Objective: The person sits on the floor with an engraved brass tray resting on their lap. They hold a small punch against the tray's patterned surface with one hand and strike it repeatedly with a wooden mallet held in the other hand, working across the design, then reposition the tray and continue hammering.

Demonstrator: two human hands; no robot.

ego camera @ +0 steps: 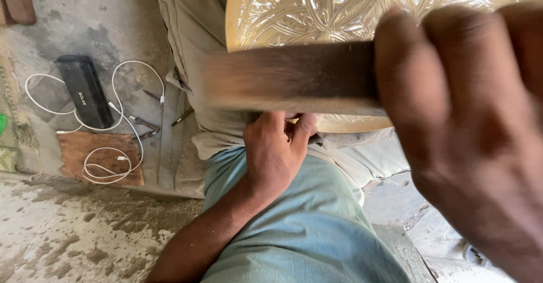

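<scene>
Your right hand (469, 141) has its fingers wrapped round a blurred mallet (288, 79) over the engraved plate (362, 5) on your lap. Left hand (277, 153), fingers curled, pinches something at the plate's near rim, prob a punch. A glancing hit could catch those fingers or mar the pattern.

A pale blue-green garment (305, 226) and beige trousers (198, 45) are worn; both forearms are left bare, without sleeves.

Head camera, close, straight down.
</scene>
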